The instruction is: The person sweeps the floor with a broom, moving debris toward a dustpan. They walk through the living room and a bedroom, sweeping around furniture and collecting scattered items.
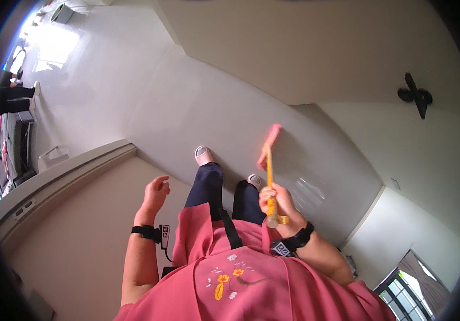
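My right hand (284, 197) grips a yellow handle (270, 170) close to its upper end, where a yellow loop hangs. The handle runs down to a long, narrow pink head (269, 146) on the floor, ahead and right of my feet. Whether this is a mop, a broom or a squeegee cannot be told. Held out to the left, my left hand (157, 194) has loosely bent fingers and nothing in it. Both wrists wear black straps with small devices. A pink slipper (203, 155) is on each foot.
Smooth grey floor (165, 100) spreads ahead, bounded by a wall (254, 52) on the right. A doorway edge (127, 146) juts in at left. Farther left are a person's legs (19, 100) and a bucket-like container (62, 14). A curtained window (408, 289) is at lower right.
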The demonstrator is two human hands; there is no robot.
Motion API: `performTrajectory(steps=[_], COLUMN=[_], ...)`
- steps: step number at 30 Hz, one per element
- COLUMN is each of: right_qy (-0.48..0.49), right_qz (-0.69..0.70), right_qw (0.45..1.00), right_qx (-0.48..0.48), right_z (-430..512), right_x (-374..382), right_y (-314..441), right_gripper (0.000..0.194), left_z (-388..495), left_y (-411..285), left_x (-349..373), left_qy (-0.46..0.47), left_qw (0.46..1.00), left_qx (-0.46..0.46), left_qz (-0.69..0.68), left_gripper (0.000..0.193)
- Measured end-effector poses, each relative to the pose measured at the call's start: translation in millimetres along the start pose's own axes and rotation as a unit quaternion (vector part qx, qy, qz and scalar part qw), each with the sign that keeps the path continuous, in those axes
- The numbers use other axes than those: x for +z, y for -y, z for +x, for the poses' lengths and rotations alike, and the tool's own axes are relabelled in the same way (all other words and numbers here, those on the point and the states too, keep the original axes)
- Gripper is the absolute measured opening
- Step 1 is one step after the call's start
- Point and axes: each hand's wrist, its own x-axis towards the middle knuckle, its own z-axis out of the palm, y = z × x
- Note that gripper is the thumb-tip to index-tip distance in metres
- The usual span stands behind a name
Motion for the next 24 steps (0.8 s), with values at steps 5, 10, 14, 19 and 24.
performTrajectory(steps=[5,10,14,19,24], right_qy=[0.074,0.071,0.055,-0.029,-0.093], right_qz=[0.018,-0.016,-0.167,-0.238,-0.038], right_qw=[0.994,0.996,0.984,0.961,0.990], right_qx=[0.078,0.058,-0.033,-0.138,-0.094], right_z=[7,-42,-57,10,127], right_x=[91,91,67,29,-7], right_y=[-44,-25,-12,50,126], right_gripper=[0.026,0.027,0.035,0.020,0.010], left_z=[23,37,62,75,67], left_y=[6,22,50,60,48], left_x=[-68,-85,-109,-139,-176], left_qy=[-0.029,-0.031,-0.044,-0.037,-0.095], left_qw=[1.000,0.997,0.993,0.999,0.993], left_qx=[-0.013,-0.015,0.009,-0.020,-0.020], left_qz=[0.004,-0.072,-0.104,0.018,0.072], left_gripper=[0.027,0.027,0.025,0.027,0.028])
